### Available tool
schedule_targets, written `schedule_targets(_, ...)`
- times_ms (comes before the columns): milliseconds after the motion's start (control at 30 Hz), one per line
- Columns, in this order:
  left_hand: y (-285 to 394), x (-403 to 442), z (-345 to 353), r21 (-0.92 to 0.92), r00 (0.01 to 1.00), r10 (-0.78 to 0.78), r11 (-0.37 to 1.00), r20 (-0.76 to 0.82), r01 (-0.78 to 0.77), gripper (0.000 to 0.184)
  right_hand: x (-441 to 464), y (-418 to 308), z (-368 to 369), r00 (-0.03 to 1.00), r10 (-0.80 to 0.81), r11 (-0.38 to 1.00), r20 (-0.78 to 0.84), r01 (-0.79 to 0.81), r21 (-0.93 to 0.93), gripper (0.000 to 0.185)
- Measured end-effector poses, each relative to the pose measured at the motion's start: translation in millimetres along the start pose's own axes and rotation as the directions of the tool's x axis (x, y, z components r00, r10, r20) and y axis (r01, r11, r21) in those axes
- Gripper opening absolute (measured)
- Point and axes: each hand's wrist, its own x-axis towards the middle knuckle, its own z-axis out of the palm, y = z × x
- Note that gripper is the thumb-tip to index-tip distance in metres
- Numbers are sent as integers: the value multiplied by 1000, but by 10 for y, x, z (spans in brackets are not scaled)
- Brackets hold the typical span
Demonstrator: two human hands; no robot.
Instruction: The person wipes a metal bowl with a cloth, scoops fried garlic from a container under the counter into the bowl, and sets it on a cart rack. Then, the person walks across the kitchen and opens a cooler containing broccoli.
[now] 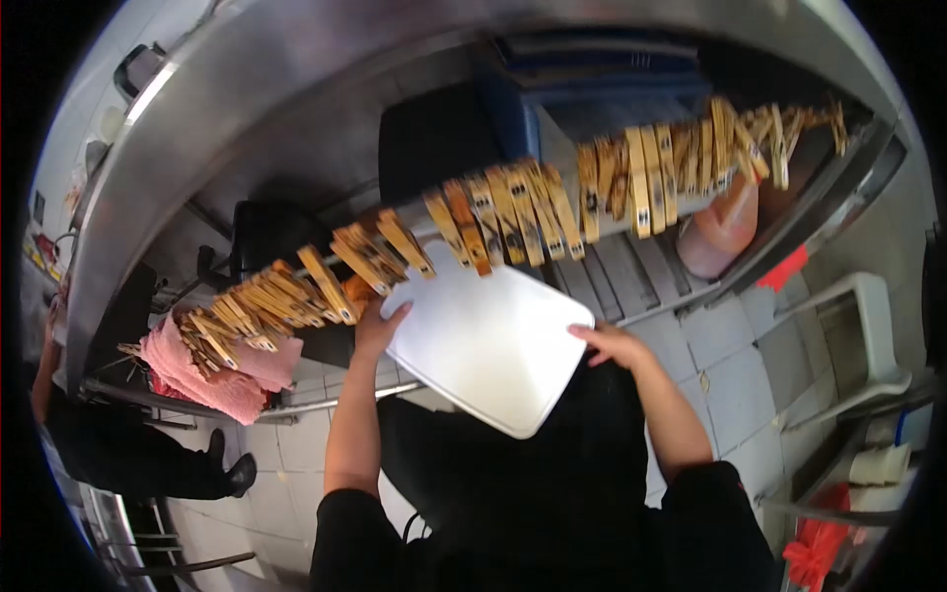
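Note:
Both hands hold a white rectangular lid or tray (493, 345), tilted in front of the body. My left hand (375, 328) grips its left edge, with the thumb on top. On the right edge lies the thumb of my right hand (614, 345), with the fingers partly under it. Just beyond the white piece hangs a long row of wooden clothespins (520, 212), some marked with dark numbers. The far edge of the white piece reaches the clothespins, and I cannot tell whether they touch.
A pink cloth (212, 370) hangs at the row's left end. Behind the row are a metal shelf (617, 271), a blue crate (602, 84) and a plastic container (718, 237). A white chair (868, 335) stands right. At far left a person in dark clothes (138, 449) stands.

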Motion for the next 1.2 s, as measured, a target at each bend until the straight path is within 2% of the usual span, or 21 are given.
schedule_targets(33, 137, -87, -38, -79, 1000, 6, 997, -19, -8, 78, -27, -32, 61, 999, 31, 999, -41, -30, 21, 89)
schedule_targets(67, -219, 20, 120, 46, 994, -21, 999, -106, 26, 78, 28, 62, 120, 995, -22, 996, -97, 30, 85, 89)
schedule_targets(100, 86, -121, -57, -100, 989, -145, 985, -16, 143, 76, 40, 114, 194, 983, -60, 982, -172, 89, 167, 85)
schedule_targets(167, -177, -34, 51, -172, 989, -126, 979, -78, 111, 73, 110, 169, 266, 964, -93, 958, -250, 155, 243, 75)
schedule_targets(233, -338, -44, 126, -241, 976, -173, 961, -136, 137, 70, 134, 154, 285, 960, -126, 944, -251, 194, 268, 73)
schedule_targets(267, -371, -49, 101, -326, 979, -201, 929, -43, 177, 64, 129, 151, 273, 960, -121, 947, -252, 187, 259, 73)
schedule_targets(300, -469, -86, 122, -334, 978, -208, 924, -35, 184, 64, 125, 158, 258, 970, -113, 948, -216, 170, 268, 73)
schedule_targets(367, -700, -70, 181, -747, 954, -232, 597, 189, 293, 57, 130, 171, 245, 975, -111, 950, -191, 161, 269, 73)
schedule_targets(400, -765, -130, 180, -793, 929, -202, 484, 310, 370, 56, 142, 217, 272, 970, -106, 921, -220, 179, 345, 75)
schedule_targets(433, -710, -253, 119, -792, 928, -196, 483, 317, 373, 56, 149, 265, 302, 964, -95, 884, -249, 197, 424, 77)
schedule_targets(500, -518, -537, 1, -727, 814, -328, 370, 479, 578, 59, -21, 265, 393, 961, -63, 862, -269, 188, 471, 82)
schedule_targets(567, -551, -621, 61, -742, 813, -289, 335, 505, 581, 61, -149, 277, 608, 950, -42, 878, -310, 183, 442, 81)
schedule_targets(600, -623, -608, 109, -785, 838, -265, 301, 477, 542, 60, -140, 309, 709, 928, -108, 869, -357, 263, 419, 82)
schedule_targets(633, -716, -618, 168, -819, 857, -245, 266, 453, 509, 59, -169, 278, 735, 947, -29, 860, -320, 187, 475, 81)
schedule_targets(700, -712, -607, 211, -857, 872, -270, 215, 408, 468, 56, -87, 347, 786, 928, -144, 846, -343, 295, 444, 79)
schedule_targets(800, -472, -685, 172, -879, 895, -286, 238, 344, 414, 57, -254, 121, 809, 932, -38, 847, -361, 221, 482, 74)
schedule_targets(900, -343, -887, 105, -874, 885, -275, 215, 375, 436, 61, -47, 345, 612, 918, -125, 764, -377, 331, 553, 72)
schedule_targets(967, -244, -1053, 125, -815, 849, -379, 308, 368, 490, 65, -176, 235, 419, 953, -126, 725, -274, 277, 630, 60)
schedule_targets(1100, 347, -1378, 239, -676, 809, -262, 447, 527, 585, 74, -446, -9, -223, 943, -75, 807, -324, 248, 536, 60)
schedule_targets(1167, 442, -1475, 585, -646, 769, -125, 469, 627, 602, 77, -343, 9, -729, 947, -44, 837, -317, 208, 505, 57)
schedule_targets(1200, 454, -1527, 840, -601, 748, -141, 508, 649, 617, 79, -300, -14, -949, 949, -47, 842, -313, 207, 499, 57)
